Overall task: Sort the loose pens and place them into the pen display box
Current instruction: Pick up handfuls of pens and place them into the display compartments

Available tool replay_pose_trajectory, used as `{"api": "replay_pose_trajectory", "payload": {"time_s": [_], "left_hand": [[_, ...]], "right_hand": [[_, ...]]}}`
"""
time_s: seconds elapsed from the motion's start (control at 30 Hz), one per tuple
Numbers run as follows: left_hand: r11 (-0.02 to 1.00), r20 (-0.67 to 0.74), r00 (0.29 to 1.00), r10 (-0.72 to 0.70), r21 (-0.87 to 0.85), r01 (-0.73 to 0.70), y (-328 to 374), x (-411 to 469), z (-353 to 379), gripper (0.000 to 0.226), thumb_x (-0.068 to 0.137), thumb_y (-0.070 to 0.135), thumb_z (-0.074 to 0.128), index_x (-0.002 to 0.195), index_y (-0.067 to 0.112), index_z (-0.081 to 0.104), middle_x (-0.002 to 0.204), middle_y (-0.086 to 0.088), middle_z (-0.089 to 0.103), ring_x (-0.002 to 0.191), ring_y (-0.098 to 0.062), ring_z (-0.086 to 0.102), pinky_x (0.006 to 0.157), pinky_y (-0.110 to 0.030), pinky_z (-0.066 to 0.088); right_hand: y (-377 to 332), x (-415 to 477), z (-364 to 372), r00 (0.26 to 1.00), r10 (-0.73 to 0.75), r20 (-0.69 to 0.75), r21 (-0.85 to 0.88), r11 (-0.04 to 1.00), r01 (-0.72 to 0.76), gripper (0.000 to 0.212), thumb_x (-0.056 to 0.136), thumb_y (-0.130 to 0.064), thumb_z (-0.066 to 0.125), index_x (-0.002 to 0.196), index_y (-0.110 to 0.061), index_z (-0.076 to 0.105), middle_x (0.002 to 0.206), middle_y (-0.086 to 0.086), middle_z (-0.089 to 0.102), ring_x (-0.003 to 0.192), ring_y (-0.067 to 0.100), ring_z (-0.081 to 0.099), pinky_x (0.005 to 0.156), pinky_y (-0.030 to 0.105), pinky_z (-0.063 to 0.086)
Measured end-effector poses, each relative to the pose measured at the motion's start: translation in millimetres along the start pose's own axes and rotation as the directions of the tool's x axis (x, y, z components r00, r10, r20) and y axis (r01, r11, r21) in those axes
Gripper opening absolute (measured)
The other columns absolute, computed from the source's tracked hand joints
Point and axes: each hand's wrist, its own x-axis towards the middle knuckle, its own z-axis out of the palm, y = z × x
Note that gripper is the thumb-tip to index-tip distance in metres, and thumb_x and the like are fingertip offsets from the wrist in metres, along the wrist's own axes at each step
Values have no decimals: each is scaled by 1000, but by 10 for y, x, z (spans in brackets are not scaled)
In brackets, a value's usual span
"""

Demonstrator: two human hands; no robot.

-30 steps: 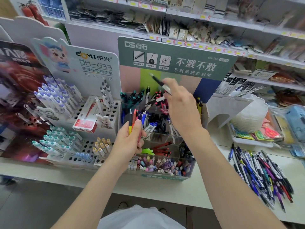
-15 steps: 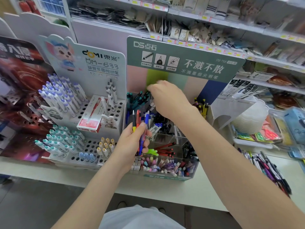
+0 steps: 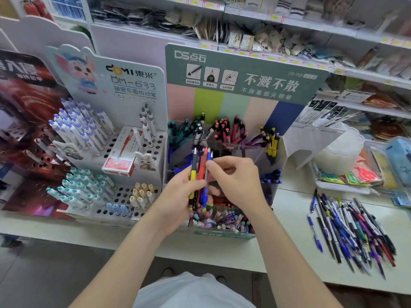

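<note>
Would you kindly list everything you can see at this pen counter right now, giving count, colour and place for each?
pen display box: one, clear with green header card, centre of counter, compartments holding teal, pink, purple, yellow and blue pens.
bundle of pens: a handful, yellow, orange, red, blue, upright in the left hand.
pile of loose pens: many, mostly blue, black, purple, on the counter at right.
white peg display: one, left of the box, with purple, teal and yellow capped pens.
red pen carton: one, lying on the peg display.
shelves: several, white, behind, stocked with blurred goods.
left hand: gripping the bundle.
right hand: fingertips pinching a pen in the bundle.
</note>
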Motion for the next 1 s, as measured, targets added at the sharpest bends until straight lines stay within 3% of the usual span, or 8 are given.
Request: {"api": "replay_pose_trajectory", "payload": {"time_s": [0.33, 0.43, 0.53, 0.6, 0.7, 0.8, 0.9, 1.0], "left_hand": [[997, 1, 1000, -27, -74, 27, -75, -21, 149, 57, 104, 5, 61, 157, 19, 45, 135, -14, 72, 126, -36, 69, 107, -56, 54], [999, -37, 999, 5, 32, -4, -133, -4, 160, 48, 105, 8, 63, 149, 24, 55, 134, -11, 73, 128, -31, 68, 112, -56, 51], [981, -88, 994, 57, 191, -39, -200, 25, 193, 58, 102, 11, 70, 155, 23, 48, 131, -4, 75, 127, -22, 68, 116, -49, 48], [959, -76, 992, 100, 273, -76, -205, 35, 241, 53, 102, 11, 70, 150, 26, 53, 125, -4, 76, 123, -21, 70, 109, -43, 54], [954, -55, 992, 110, 284, -91, -224, 65, 350, 39, 104, 11, 67, 138, 28, 62, 118, -8, 78, 112, -27, 75, 98, -44, 61], [964, -114, 989, 93, 261, -60, -299, 116, 440, 26, 107, 14, 63, 131, 23, 64, 112, -8, 78, 100, -28, 78, 89, -50, 64], [952, -178, 981, 78, 304, -21, -346, 160, 460, 15, 108, 20, 60, 119, 28, 66, 95, -10, 74, 76, -25, 68, 67, -41, 59], [980, -261, 961, 89, 193, -38, -374, 181, 462, 16, 100, 21, 58, 106, 6, 56, 81, -15, 55, 62, -28, 44, 54, -39, 39]], "right_hand": [[86, -40, -81, 988, 147, 55, 174, 973, -154, 16, 98, -38, 71, 105, -24, 76, 87, -6, 77, 79, 6, 74, 64, 29, 64], [79, -115, -114, 999, 39, 24, 26, 999, -39, 19, 103, -33, 61, 99, -23, 77, 80, -7, 75, 70, 11, 74, 58, 33, 63], [136, -201, -84, 995, -90, 53, -385, 917, 103, 37, 108, -34, 49, 79, -22, 68, 72, -5, 66, 65, 15, 64, 65, 43, 59], [171, -239, -108, 997, -63, 32, -362, 930, 71, 33, 106, -34, 53, 82, -24, 72, 74, -8, 68, 70, 11, 65, 69, 38, 59], [199, -293, -222, 988, 98, -118, -7, 995, -100, 17, 103, -29, 60, 96, -25, 76, 78, -13, 74, 77, -3, 69, 68, 19, 53], [312, -325, -307, 954, 101, -283, 179, 983, -51, 17, 112, -27, 47, 112, -25, 64, 76, -4, 72, 70, 7, 70, 64, 29, 54], [498, -310, -449, 924, 18, -381, 40, 999, -3, 25, 113, -26, 47, 123, -28, 70, 76, -7, 64, 66, 11, 61, 60, 25, 45], [602, -278, -496, 960, 62, -274, 1, 998, -64, 36, 106, -16, 52, 128, -32, 75, 93, -9, 61, 78, 6, 57, 68, 13, 40]]}}
